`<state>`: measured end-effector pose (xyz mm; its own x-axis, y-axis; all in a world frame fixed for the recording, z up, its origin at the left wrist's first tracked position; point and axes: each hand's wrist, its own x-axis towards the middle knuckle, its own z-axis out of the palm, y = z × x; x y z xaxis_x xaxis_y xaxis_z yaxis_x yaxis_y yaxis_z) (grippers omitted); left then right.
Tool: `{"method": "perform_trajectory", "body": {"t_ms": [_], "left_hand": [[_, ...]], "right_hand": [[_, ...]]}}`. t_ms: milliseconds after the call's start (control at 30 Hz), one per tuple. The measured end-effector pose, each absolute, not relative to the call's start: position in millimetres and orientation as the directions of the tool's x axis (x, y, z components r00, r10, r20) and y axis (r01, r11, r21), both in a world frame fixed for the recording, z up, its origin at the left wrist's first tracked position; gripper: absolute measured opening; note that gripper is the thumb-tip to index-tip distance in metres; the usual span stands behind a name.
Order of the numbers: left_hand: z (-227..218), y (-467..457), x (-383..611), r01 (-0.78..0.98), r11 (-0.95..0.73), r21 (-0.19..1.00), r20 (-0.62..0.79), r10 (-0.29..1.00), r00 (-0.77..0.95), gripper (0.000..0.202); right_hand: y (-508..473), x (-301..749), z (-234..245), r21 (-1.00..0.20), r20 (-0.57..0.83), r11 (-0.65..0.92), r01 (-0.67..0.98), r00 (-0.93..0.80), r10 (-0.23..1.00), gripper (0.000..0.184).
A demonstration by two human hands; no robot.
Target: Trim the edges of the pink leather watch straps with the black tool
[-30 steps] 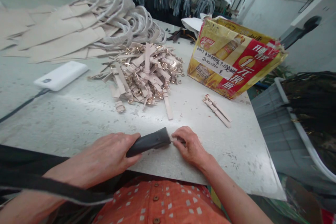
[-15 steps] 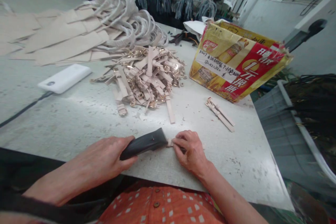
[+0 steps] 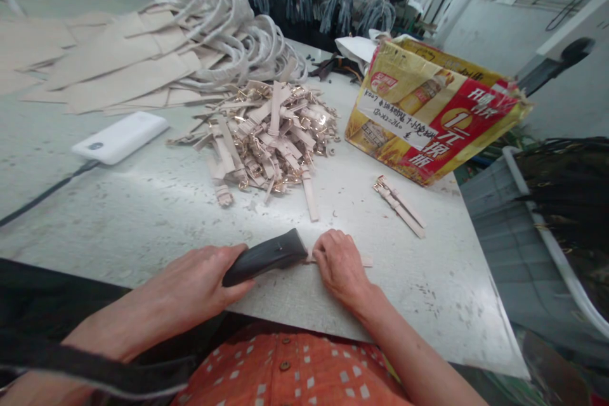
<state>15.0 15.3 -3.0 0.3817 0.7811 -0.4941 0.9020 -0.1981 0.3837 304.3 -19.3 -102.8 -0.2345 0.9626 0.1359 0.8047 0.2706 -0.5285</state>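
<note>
My left hand [image 3: 209, 279] is wrapped round a black clipper-shaped hand tool [image 3: 266, 257], whose wide end points right. Just past that end, my right hand [image 3: 341, 266] presses a beige strap [image 3: 367, 261] on the table with its fingers curled. The strap's plain tail sticks out to the right of the hand, and its other end shows only as a small piece by the tool; most of it is covered. Whether the tool touches the strap I cannot tell. To the right lies a separate beige buckle strap [image 3: 399, 206] with a gold-coloured buckle.
A heap of beige buckle straps [image 3: 271, 139] lies mid-table. Behind it are flat beige pieces with looped handles [image 3: 228, 25]. A white power bank [image 3: 118, 137] with a black cable is at the left. A yellow and red carton [image 3: 423, 114] stands at the right, beside a grey bin [image 3: 514, 216].
My right hand has shifted slightly and its fingers are curled closer together; more of the strap's tail shows. The black tool has moved a little right and up.
</note>
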Motion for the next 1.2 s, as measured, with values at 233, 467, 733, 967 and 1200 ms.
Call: {"method": "perform_trajectory", "body": {"t_ms": [233, 467, 733, 967, 1200], "left_hand": [[-3.3, 13.5, 12.9, 0.897, -0.157, 0.414, -0.486, 0.795, 0.363, 0.037], [-2.5, 11.4, 11.7, 0.911, -0.175, 0.373, -0.476, 0.807, 0.350, 0.039], [9.0, 2.7, 22.8, 0.940, -0.241, 0.243, -0.555, 0.760, 0.338, 0.036], [24.8, 6.3, 53.7, 0.921, -0.358, 0.151, -0.608, 0.701, 0.372, 0.029], [16.5, 19.0, 60.9, 0.883, -0.452, 0.131, -0.582, 0.685, 0.437, 0.027]], "right_hand": [[-15.1, 306.2, -114.4, -0.773, 0.208, 0.137, 0.620, 0.044, 0.977, 0.019], [-32.2, 324.8, -108.5, -0.736, 0.216, 0.233, 0.635, -0.106, 0.971, 0.007], [-35.7, 329.6, -115.5, -0.722, 0.177, 0.276, 0.634, -0.217, 0.960, 0.019], [-36.4, 333.5, -115.0, -0.750, 0.206, 0.323, 0.577, -0.261, 0.943, 0.024], [-38.1, 336.7, -114.7, -0.803, 0.226, 0.323, 0.501, -0.245, 0.943, 0.037]]}}
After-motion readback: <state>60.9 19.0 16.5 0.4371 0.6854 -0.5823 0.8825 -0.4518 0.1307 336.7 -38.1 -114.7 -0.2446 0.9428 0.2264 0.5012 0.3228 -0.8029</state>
